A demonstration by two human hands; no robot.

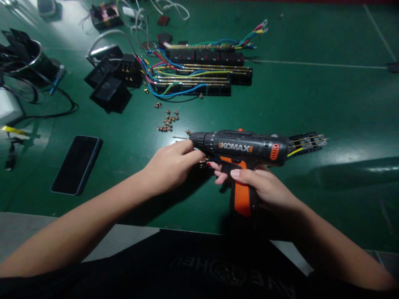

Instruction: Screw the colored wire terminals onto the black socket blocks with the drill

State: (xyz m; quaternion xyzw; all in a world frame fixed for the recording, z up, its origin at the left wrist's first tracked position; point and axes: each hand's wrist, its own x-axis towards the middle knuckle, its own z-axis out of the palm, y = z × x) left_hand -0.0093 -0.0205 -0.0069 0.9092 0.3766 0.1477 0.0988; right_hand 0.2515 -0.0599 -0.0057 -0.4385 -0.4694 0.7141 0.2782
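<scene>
My right hand [268, 182] is wrapped round the handle of a black and orange cordless drill [258, 145], which points to the left. A thin driver bit [180, 137] sticks out past its chuck. My left hand [171, 166] is closed just below the chuck, its fingertips bent inward; whatever they hold is hidden. Behind and under the drill lies a black socket strip [307, 142] with brass bars and a yellow wire, mostly covered by the tool. Small brass-coloured screws [168, 121] lie scattered on the green table beyond my left hand.
Several wired socket strips [199, 85] lie farther back, beside black plastic boxes [111, 92]. A phone [76, 165] rests on the left of the green table [327, 99]. A round container [37, 62] and cables stand at the far left.
</scene>
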